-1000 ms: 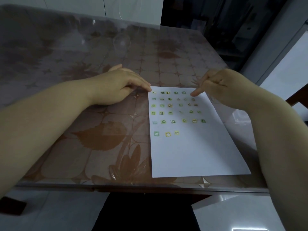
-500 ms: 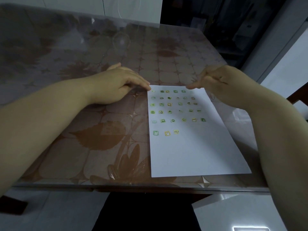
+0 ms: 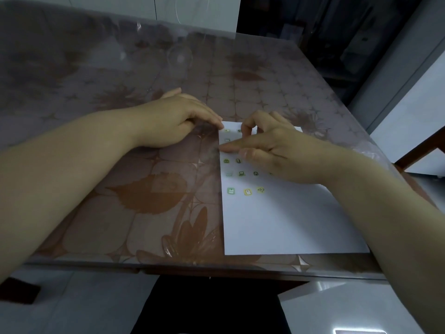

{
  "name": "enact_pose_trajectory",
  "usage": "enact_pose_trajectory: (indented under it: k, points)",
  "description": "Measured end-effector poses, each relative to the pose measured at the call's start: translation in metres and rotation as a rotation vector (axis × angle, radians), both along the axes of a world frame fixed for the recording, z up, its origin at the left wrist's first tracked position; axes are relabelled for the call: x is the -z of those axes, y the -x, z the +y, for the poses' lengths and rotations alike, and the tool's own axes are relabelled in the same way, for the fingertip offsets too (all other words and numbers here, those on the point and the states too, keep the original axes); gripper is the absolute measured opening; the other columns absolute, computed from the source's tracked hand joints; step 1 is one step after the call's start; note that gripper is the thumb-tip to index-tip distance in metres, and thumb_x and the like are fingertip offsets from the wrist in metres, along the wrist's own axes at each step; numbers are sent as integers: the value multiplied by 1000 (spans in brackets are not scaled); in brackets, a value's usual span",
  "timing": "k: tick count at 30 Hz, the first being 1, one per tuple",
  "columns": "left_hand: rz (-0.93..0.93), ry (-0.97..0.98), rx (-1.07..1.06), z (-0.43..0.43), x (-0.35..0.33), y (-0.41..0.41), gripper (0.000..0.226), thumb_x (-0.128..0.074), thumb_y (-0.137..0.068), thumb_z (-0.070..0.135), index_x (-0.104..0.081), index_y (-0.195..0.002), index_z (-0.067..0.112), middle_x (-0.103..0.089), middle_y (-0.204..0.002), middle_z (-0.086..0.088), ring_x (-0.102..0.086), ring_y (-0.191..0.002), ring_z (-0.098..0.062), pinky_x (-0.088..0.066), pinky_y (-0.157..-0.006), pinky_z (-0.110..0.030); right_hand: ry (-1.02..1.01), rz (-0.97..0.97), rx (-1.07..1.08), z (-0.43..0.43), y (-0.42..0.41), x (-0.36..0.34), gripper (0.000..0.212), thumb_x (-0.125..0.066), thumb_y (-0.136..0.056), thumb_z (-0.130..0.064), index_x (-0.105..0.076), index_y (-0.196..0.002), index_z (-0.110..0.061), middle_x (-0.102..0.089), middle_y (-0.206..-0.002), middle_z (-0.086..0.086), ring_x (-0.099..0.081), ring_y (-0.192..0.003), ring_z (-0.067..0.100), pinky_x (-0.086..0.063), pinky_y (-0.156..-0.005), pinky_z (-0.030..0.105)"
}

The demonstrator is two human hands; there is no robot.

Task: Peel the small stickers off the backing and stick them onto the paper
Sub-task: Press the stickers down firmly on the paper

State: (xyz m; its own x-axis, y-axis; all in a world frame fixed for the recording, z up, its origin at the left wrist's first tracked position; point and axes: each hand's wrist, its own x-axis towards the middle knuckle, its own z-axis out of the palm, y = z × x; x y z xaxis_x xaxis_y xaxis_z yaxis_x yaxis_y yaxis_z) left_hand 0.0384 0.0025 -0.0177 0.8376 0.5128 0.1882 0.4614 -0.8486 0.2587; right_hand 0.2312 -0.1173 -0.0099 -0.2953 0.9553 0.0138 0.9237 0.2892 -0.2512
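Head view looked down on a white sheet of paper (image 3: 289,225) lying on the patterned table (image 3: 120,189), near its front edge and to the person's right. Rows of small stickers (image 3: 248,192) covered the far half of the sheet, while the near half was bare. I could make out no separate backing sheet.

The left hand (image 3: 178,121) lay flat and relaxed on the table beside the sheet, grasping nothing, with its fingertips (image 3: 218,121) on the far left corner of the paper. I took that for an anchor, since a light sheet on a glossy top would slide under any sideways rub.

The right hand (image 3: 277,150) reached across the rows from the right and hid most of them. Its forefinger (image 3: 231,148) was stretched out straight, the tip down on the sheet close to the left edge, while another finger behind it was crooked. It looked like pressing or smoothing a sticker down, though whether one sat under that tip I could not tell. It gripped nothing that I could see.

With so many stickers down and the near half bare, the job seemed well along but not finished.
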Motion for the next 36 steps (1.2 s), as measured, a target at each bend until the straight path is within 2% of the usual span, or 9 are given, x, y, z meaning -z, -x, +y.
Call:
enact_pose_trajectory:
  k: [3, 7, 12, 21, 24, 27, 30, 33, 36]
  points:
    - [-9, 2, -5, -2, -1, 0, 37, -42, -92, 7, -58, -124, 18, -51, -137, -5, -35, -133, -20, -8, -107, -23, -10, -17, -1, 1, 0, -1, 35, -33, -92, -47, -51, -121, -53, -35, -107, -13, -30, -103, 9, -16, -96, 19]
    - [-3, 7, -10, -3, -3, 0, 36, -42, -92, 7, -59, -123, 16, -52, -136, -5, -35, -132, -20, -8, -106, -23, -35, 91, 49, 0, -10, -8, 26, -31, -87, -52, -49, -100, -64, -37, -101, -21, -30, -98, 3, -23, -91, 17]
    - [23, -6, -32, -3, -3, 0, 34, -41, -94, 12, -59, -123, 16, -52, -136, -4, -35, -132, -19, -7, -107, -25, 13, 47, 77, 0, -14, -9, 30, -39, -92, -42, -66, -105, -46, -41, -109, -16, -32, -105, 6, -21, -93, 22]
    - [8, -2, -4, -1, -2, 1, 36, -42, -93, 8, -58, -123, 19, -52, -136, -2, -35, -133, -18, -7, -108, -26, -95, 106, 97, 1, -26, -12, 34, -32, -81, -46, -63, -93, -53, -46, -96, -18, -38, -91, 3, -28, -81, 16]
    - [7, 3, -5, 0, -1, 0, 36, -43, -92, 8, -60, -122, 19, -53, -135, -2, -36, -131, -19, -8, -109, -30, -89, 92, 76, 1, -26, -8, 45, -26, -75, -52, -67, -94, -49, -48, -95, -19, -37, -90, 2, -27, -87, 18]
    - [25, -1, -14, 1, -1, -1, 37, -42, -92, 8, -58, -124, 20, -51, -137, -2, -34, -133, -19, -6, -111, -32, -43, 111, 92, 3, -26, -8, 35, -36, -80, -47, -68, -93, -47, -49, -93, -23, -40, -96, 5, -25, -93, 21]
    - [33, -17, -16, 2, 0, -1, 38, -42, -92, 9, -57, -125, 20, -50, -138, -2, -33, -134, -19, -5, -110, -30, -8, 117, 90, 3, -27, -9, 27, -45, -89, -37, -71, -95, -41, -49, -92, -25, -42, -95, -3, -23, -91, 19]
    - [59, -20, -9, 7, 1, -1, 38, -42, -91, 11, -58, -124, 21, -50, -138, 1, -33, -134, -17, -6, -110, -28, -59, 55, 64, 0, -29, -11, 31, -38, -86, -43, -67, -93, -48, -48, -93, -25, -38, -92, -12, -20, -93, 17]
    - [62, -24, 15, 11, 3, 0, 39, -43, -92, 10, -57, -124, 25, -51, -137, 4, -34, -133, -15, -6, -111, -33, -102, 133, 113, -3, -34, -18, 45, -32, -75, -46, -72, -93, -37, -55, -90, -14, -44, -83, -11, -21, -96, 23]
